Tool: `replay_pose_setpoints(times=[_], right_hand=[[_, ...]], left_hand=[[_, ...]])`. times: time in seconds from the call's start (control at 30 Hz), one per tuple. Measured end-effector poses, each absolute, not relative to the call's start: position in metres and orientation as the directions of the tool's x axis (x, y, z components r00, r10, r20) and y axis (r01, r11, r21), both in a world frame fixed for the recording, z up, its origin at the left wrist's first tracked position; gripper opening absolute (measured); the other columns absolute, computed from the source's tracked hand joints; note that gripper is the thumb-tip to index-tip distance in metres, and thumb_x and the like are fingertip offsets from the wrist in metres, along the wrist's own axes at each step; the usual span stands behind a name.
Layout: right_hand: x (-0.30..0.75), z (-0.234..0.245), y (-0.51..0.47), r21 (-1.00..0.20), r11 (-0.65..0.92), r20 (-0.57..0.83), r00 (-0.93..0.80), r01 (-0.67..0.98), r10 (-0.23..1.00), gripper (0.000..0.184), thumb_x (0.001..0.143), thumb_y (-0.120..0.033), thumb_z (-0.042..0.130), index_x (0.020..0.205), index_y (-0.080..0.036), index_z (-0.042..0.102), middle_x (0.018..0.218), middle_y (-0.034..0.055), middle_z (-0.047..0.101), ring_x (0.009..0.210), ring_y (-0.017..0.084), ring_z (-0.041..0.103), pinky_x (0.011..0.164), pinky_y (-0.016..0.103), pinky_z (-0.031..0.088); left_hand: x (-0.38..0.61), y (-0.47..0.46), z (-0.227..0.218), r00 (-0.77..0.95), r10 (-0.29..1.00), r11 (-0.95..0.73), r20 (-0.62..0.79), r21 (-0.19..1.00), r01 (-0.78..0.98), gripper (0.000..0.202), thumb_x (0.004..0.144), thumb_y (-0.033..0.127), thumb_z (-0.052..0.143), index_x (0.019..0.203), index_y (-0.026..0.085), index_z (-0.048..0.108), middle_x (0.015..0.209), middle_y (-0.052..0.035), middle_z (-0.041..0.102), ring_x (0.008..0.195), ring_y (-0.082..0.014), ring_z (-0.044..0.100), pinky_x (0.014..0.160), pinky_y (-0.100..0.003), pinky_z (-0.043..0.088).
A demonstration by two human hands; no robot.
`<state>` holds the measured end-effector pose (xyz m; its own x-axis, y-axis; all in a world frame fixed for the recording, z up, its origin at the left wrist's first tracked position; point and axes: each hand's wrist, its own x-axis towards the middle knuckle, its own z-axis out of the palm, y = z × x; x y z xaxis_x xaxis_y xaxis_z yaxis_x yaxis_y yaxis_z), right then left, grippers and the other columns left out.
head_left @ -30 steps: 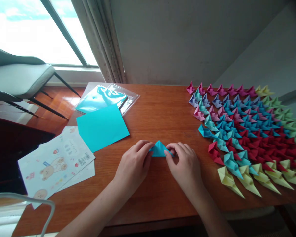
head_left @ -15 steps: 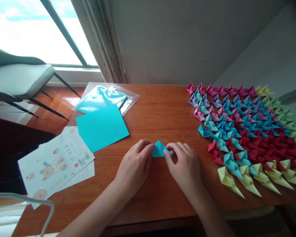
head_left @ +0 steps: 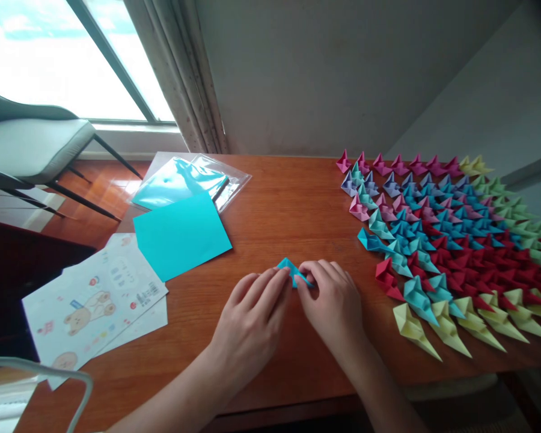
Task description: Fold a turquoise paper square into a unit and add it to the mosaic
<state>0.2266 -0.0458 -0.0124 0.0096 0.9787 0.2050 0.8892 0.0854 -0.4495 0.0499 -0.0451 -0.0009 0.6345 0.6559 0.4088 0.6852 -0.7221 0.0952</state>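
Only a small blue peak of the folded paper [head_left: 287,269] shows, mid-table [head_left: 288,198]; fingertips cover the rest. The left hand [head_left: 252,313] and right hand [head_left: 331,300] both pinch it, fingers curled close. Rows of folded paper shapes [head_left: 446,240] run off the right edge. A blue sheet [head_left: 180,236], a plastic bag [head_left: 198,174] and printed sheets [head_left: 90,300] lie to the left.

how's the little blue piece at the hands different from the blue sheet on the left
The folded blue piece is small and creased to a point; the flat blue sheet is far larger and unfolded. The left hand and right hand touch the folded blue piece; the flat blue sheet lies untouched. Both are bright blue paper.
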Motion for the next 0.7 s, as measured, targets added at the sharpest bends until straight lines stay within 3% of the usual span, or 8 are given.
replay_pose_setpoints(times=[0.1, 0.3, 0.7], right_hand=[[0.226, -0.012, -0.046, -0.452, 0.076, 0.197, 0.017, 0.889, 0.98, 0.007, 0.092, -0.027, 0.059, 0.087, -0.023, 0.062, 0.081, 0.0029, 0.066, 0.078, 0.022, 0.056, 0.073, 0.033, 0.036], [0.225, -0.011, -0.047, -0.452, 0.064, 0.204, 0.033, 0.89, 0.978, 0.005, 0.091, -0.026, 0.06, 0.086, -0.023, 0.062, 0.081, 0.0022, 0.067, 0.078, 0.021, 0.056, 0.074, 0.033, 0.037], [0.226, -0.013, -0.044, -0.463, 0.075, 0.224, 0.035, 0.883, 0.974, 0.007, 0.09, -0.026, 0.061, 0.085, -0.023, 0.063, 0.08, 0.0024, 0.068, 0.077, 0.021, 0.057, 0.073, 0.033, 0.038]], left_hand=[[0.055, -0.053, -0.004, 0.684, 0.632, -0.749, 0.363, 0.062, 0.659, 0.038, 0.094, 0.013, 0.048, 0.129, 0.009, 0.061, 0.141, -0.0102, 0.059, 0.133, -0.0259, 0.051, 0.111, -0.04, 0.04], [0.061, -0.055, -0.008, 0.684, 0.65, -0.732, 0.33, 0.032, 0.68, 0.04, 0.098, 0.026, 0.048, 0.13, 0.006, 0.06, 0.139, -0.0146, 0.059, 0.129, -0.0285, 0.056, 0.107, -0.041, 0.046], [0.062, -0.056, -0.008, 0.691, 0.657, -0.732, 0.303, 0.036, 0.68, 0.042, 0.097, 0.025, 0.048, 0.132, 0.005, 0.059, 0.143, -0.0168, 0.055, 0.132, -0.0303, 0.054, 0.109, -0.043, 0.047]])
